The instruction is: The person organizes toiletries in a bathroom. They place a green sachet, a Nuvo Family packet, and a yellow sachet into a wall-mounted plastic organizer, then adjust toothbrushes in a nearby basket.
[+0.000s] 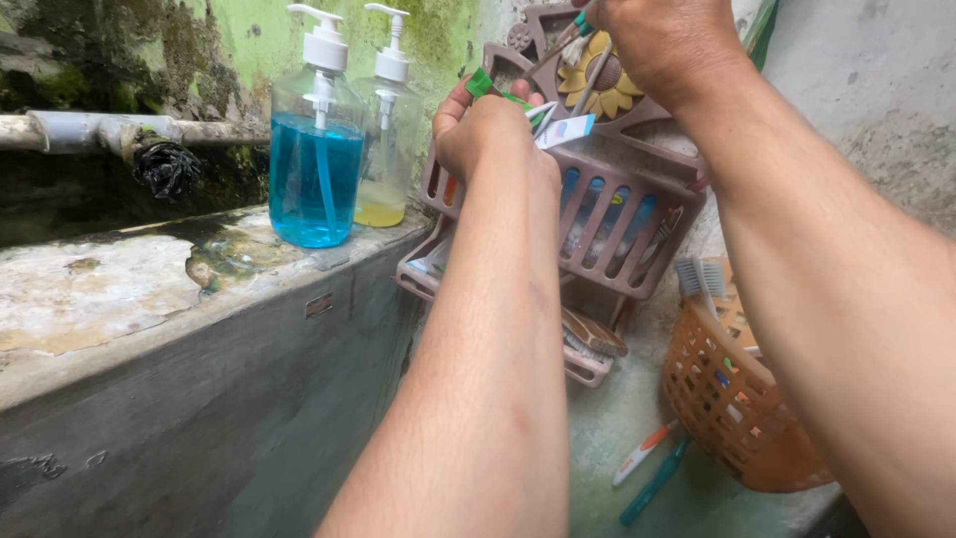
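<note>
While both arms reach up to the brown plastic wall rack (637,261), left hand (490,132) is clenched around a small tube (564,131) with a white-and-blue label; tube sits just above the rack's upper basket rim, and a green piece (480,83) sticks out past the fingers. Right hand (665,42) is higher, at the top edge of view near the sunflower decoration (603,88), fingers pinched on a thin stick-like item (594,75); how tight, cannot tell, since the fingertips are cut off.

Packaging:
- Blue-liquid pump bottle (317,159), clear with a white pump, far left on the concrete ledge (119,299).
- Second pump bottle (384,139) just right of it, touching or nearly; little yellow liquid at the bottom.
- Blue-labelled items behind the rack's slats, too hidden to identify.
- Orange mesh basket (722,394) right, lower down, brushes standing in it.
- Two toothbrushes (652,468) lying near the basket, one white-orange, one teal.
</note>
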